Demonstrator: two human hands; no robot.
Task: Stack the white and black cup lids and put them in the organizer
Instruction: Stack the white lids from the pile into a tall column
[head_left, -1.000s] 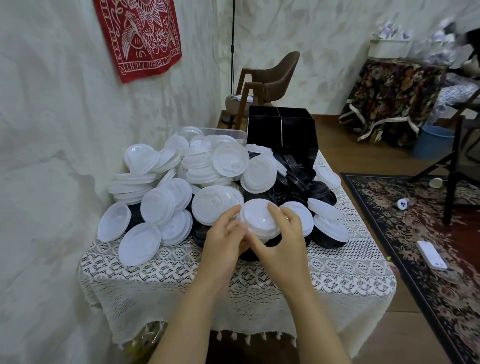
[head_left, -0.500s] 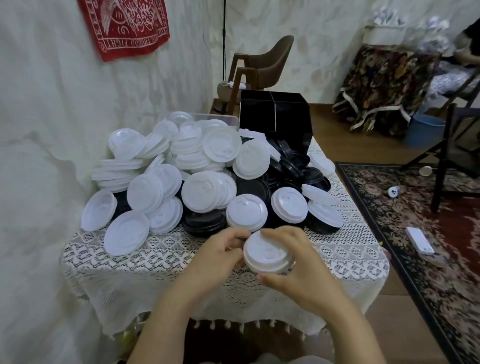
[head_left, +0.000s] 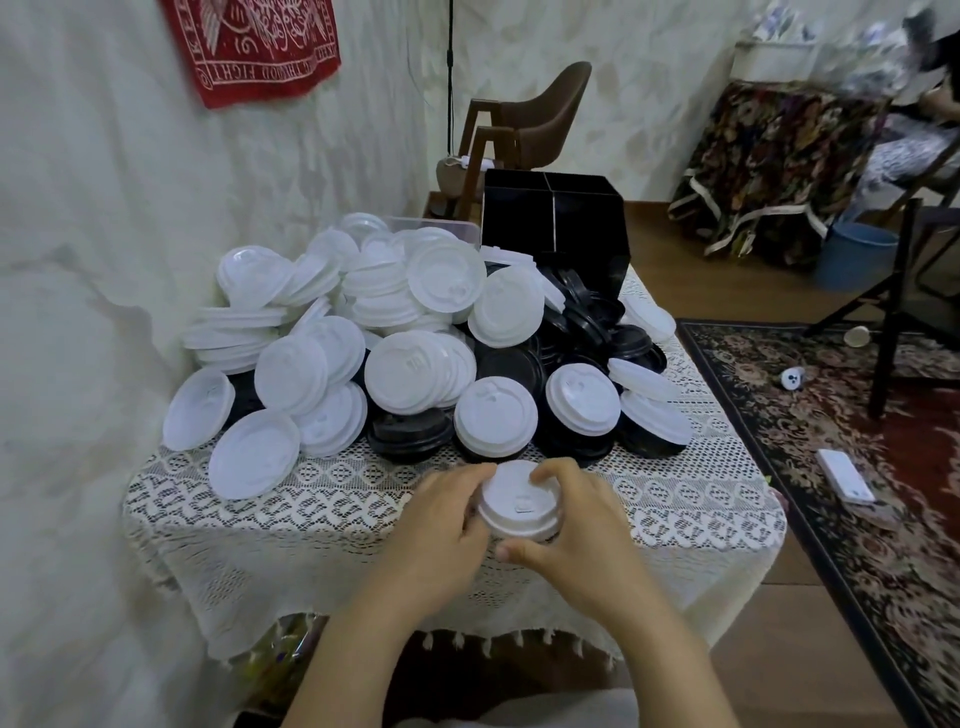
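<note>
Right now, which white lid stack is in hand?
The small stack at the near edge of the table, held between left hand and right hand; all others lie in the heap behind.

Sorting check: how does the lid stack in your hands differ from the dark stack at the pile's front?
The held lid stack is white; the dark stack is black. The held lid stack sits apart from the pile, gripped by left hand and right hand; the dark stack lies untouched in it. Both are outside the organizer.
</note>
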